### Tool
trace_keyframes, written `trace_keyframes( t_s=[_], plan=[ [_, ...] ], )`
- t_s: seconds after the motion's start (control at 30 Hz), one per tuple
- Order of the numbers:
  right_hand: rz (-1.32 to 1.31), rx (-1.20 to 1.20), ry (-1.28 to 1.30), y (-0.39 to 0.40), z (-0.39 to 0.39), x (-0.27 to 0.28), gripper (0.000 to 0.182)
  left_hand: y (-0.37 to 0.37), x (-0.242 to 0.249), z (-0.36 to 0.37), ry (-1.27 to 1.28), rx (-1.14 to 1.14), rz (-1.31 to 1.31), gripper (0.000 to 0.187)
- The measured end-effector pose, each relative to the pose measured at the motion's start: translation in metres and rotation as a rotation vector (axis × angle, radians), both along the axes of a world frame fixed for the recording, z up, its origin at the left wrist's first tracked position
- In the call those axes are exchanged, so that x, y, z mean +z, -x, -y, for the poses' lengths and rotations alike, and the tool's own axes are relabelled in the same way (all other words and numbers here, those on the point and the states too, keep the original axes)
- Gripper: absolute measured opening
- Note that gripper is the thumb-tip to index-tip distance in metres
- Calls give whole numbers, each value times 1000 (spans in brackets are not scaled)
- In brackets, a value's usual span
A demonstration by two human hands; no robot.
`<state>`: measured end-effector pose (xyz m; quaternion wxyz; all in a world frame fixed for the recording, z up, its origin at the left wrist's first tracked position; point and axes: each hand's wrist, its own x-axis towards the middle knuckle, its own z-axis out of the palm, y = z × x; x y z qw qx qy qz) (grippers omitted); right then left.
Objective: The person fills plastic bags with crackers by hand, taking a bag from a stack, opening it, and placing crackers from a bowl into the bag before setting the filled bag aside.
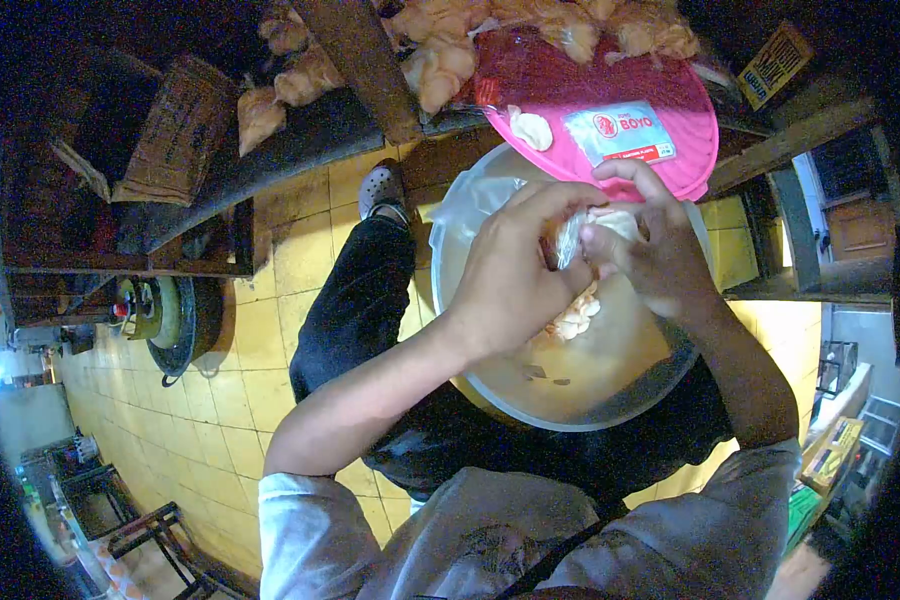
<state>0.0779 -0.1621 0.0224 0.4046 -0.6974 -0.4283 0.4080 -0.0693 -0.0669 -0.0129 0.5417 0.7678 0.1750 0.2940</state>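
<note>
Both my hands are together over a large round translucent tub (590,400) between my legs. My left hand (520,265) has its fingers closed round a clear plastic bag (570,240). Opposite it, my right hand (650,240) pinches the bag's other side, where something pale shows between the fingers. Inside the tub, below the hands, lie pale flat pieces (575,315). Beyond the tub's far rim is a pink lid (690,120) bearing a printed plastic packet (625,135) and a small pale piece (531,129).
Several filled plastic bags (440,70) lie on a dark wooden bench at the top. A torn cardboard box (175,130) is at upper left and a small labelled box (775,65) at upper right. A dark pan (185,330) stands on the yellow tiled floor.
</note>
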Motion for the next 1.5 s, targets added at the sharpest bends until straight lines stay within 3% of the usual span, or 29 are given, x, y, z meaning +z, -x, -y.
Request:
trace_keyframes(
  t_s=[0.03, 0.1, 0.17, 0.23, 0.37, 0.5, 0.57, 0.7, 0.77, 0.83, 0.9, 0.97, 1.03, 1.07, 1.1, 1.17, 1.2, 1.27, 1.37, 1.43, 1.47, 1.5],
  plan=[
    [-33, -28, 29, 0, 0, 1, 48, 0, -1, 0, 188, -65, 50, 42],
    [-65, -57, 57, 0, 1, -2, 50, 0, 1, -2, 216, -46, 22, 39],
    [426, 25, -140, 0, 2, -11, 52, 0, 10, -2, 246, -31, -8, 37],
    [468, 14, -167, 1, 2, -15, 52, 1, 20, -1, 465, 0, -17, 32],
    [420, 14, -245, 6, 4, -22, 48, -1, 20, -4, 506, 23, 33, 28],
    [257, 26, -283, 6, 7, -27, 45, 0, 18, -4, 454, 55, -26, 27],
    [174, 158, -411, 2, 7, -30, 45, 0, 15, -4, 421, 64, -48, 26],
    [17, 116, -277, 4, 7, -17, 49, -1, 9, -6, 348, 28, -39, 26],
    [280, 190, -223, -1, 7, -17, 54, -2, 7, -5, 296, -9, -44, 26],
    [427, 239, -304, -6, 9, -29, 59, -1, 3, -2, -110, 31, -51, 26],
    [485, 262, -404, -6, 9, -34, 62, -1, -1, -4, -75, 44, -67, 26],
    [144, 266, -352, -5, 8, -32, 70, 1, -1, -6, -41, 60, -83, 27],
    [-196, 269, -292, -4, 6, -28, 80, 2, 4, -7, 271, 20, -134, 25],
    [-364, 267, -260, -3, 4, -25, 85, 1, -1, -7, 269, 21, -133, 25],
    [-363, 268, -261, -1, 3, -19, 85, -2, -5, -7, 193, 53, -81, 23],
    [-127, 172, 69, 3, 0, -8, 86, -2, -11, -6, 115, 82, -29, 21],
    [-127, 172, 68, 0, 1, -18, 86, -1, -5, -5, 125, 41, -58, 18],
    [119, 216, -283, -6, 4, -45, 84, -1, -2, -4, 133, 1, -86, 15],
    [192, 178, -69, -1, 7, -20, 78, -3, -4, 0, 216, -6, -44, 18],
    [271, 142, -163, 2, 5, -33, 71, -4, -2, 2, 410, 79, -12, 16],
    [350, 105, -258, 4, 3, -37, 65, -2, -1, -1, 410, 80, -10, 16],
    [351, 108, -259, 5, 1, -28, 65, 1, 0, -7, 184, 68, -88, 17]
  ],
)
